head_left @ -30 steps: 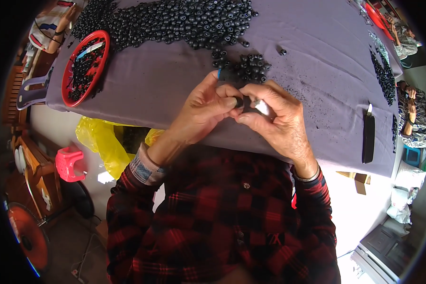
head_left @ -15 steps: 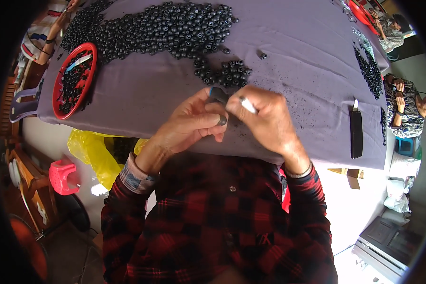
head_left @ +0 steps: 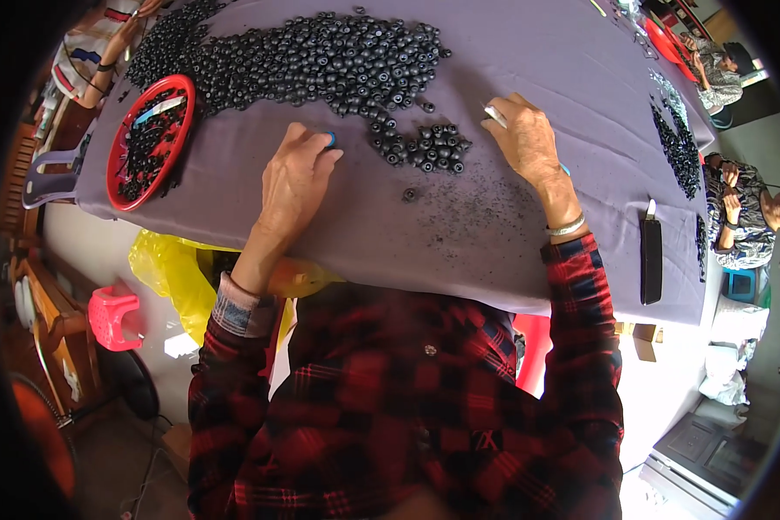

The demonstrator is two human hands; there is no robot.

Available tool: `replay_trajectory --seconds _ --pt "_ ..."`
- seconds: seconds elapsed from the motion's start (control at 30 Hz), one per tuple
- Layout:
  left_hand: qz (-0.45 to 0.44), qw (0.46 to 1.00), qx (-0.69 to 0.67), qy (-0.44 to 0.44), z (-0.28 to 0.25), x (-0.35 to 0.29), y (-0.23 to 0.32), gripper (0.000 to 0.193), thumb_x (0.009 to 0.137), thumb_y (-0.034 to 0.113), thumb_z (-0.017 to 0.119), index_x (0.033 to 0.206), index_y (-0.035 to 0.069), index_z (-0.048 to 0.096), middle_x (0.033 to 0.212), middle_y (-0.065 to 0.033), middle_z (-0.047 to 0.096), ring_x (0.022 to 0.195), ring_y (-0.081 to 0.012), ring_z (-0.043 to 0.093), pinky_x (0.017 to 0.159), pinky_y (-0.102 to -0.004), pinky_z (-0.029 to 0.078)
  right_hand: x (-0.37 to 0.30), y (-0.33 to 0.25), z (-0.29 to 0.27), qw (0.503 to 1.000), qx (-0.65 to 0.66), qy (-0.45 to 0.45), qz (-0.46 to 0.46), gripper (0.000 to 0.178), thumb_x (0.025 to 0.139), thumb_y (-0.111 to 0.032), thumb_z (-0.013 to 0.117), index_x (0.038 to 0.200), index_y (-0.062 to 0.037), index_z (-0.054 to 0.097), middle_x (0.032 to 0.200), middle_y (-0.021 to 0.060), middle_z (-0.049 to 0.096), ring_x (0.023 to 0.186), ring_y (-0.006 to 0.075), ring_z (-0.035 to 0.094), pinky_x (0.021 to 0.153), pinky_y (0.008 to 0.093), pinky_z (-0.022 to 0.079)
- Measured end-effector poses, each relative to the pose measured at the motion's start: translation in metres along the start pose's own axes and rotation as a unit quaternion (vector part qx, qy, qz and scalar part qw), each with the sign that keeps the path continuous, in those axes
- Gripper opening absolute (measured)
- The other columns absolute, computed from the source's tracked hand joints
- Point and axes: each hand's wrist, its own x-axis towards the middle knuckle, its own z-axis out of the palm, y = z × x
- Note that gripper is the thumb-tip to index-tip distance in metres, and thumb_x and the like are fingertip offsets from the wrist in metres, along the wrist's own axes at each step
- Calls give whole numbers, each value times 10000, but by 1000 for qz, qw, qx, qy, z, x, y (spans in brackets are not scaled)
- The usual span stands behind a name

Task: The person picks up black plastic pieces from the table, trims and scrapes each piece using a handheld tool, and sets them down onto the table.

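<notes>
My left hand [head_left: 293, 180] hovers over the purple cloth, left of a small group of black round parts [head_left: 429, 149]. Its fingers are curled, with a bit of blue at one fingertip; whatever they may hold is hidden. Further right, my right hand [head_left: 529, 143] is closed around a slim white tool [head_left: 495, 116], whose thin tip points up and left. One black round part [head_left: 409, 195] lies by itself between the two hands. Dark crumbs [head_left: 477, 212] are scattered on the cloth below the right hand.
A large heap of black parts [head_left: 321, 65] spreads across the far left. Beside it stands a red basin [head_left: 185, 130] with dark scraps. A black-handled knife [head_left: 651, 260] lies at the right. A yellow bag [head_left: 173, 269] hangs by the near edge. Other people [head_left: 745, 204] sit around the table.
My hands were together over the near middle, the left pinching a black round part. They have moved apart, left and right, and a lone part now shows on the cloth between them.
</notes>
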Motion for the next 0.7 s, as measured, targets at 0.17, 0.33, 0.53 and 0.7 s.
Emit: replay_trajectory --seconds 0.17,0.33,0.53,0.7 --pt "-51 998 -39 5 -7 0 2 242 840 86 687 1032 -29 594 854 -102 591 709 -212 606 635 -297 475 -17 -38 -20 993 93 58 -31 213 796 -154 726 946 -16 663 873 132 639 744 287 628 667 363 490" --pt "-233 839 -478 -112 -19 -1 62 218 890 96 659 1087 43 585 873 -16 605 707 -105 544 633 -255 450 -47 -107 -35 955 266 44 -125 248 734 -128 796 898 -13 649 780 69 600 670 174 571 611 284 460" --pt "-231 664 -679 -212 -15 -7 73 262 895 71 625 1147 59 556 866 -4 593 752 -87 535 673 -242 430 -63 -116 -34 938 319 30 -134 250 694 -109 823 868 -46 655 741 37 591 646 148 566 582 284 464" --pt "-262 591 -736 -198 -10 -9 77 166 893 67 629 1039 96 556 895 -32 646 759 -100 569 658 -247 437 -66 -114 -25 921 367 35 -128 241 695 -80 819 876 -48 662 750 25 593 660 130 559 590 270 461"
